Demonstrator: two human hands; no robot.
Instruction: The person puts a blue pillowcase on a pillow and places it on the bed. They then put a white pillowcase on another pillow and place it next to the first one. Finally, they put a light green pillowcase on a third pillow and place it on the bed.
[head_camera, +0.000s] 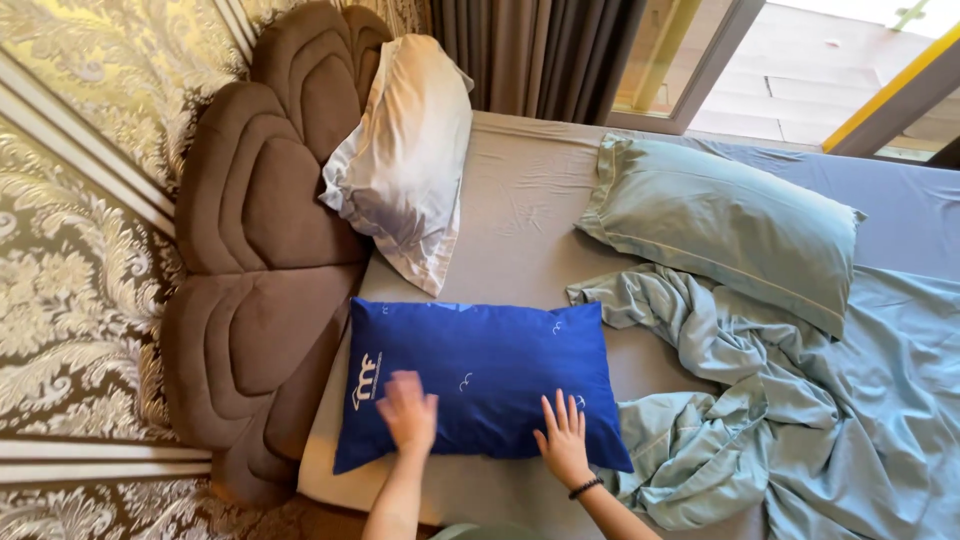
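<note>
Right hand (563, 440) flat, fingers spread on blue pillow (480, 375), left hand (408, 410) blurred, open on it

Gold damask wall (70, 270), brown quilted petal headboard (255, 260), dark curtain (540, 55), sunlit window (800, 70) beyond the bed's (520, 210) far edge.

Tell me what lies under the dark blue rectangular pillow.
The dark blue rectangular pillow lies flat on the grey fitted bedsheet; both hands, left hand and right hand, press on top. Whatever is beneath its middle is covered.
</note>
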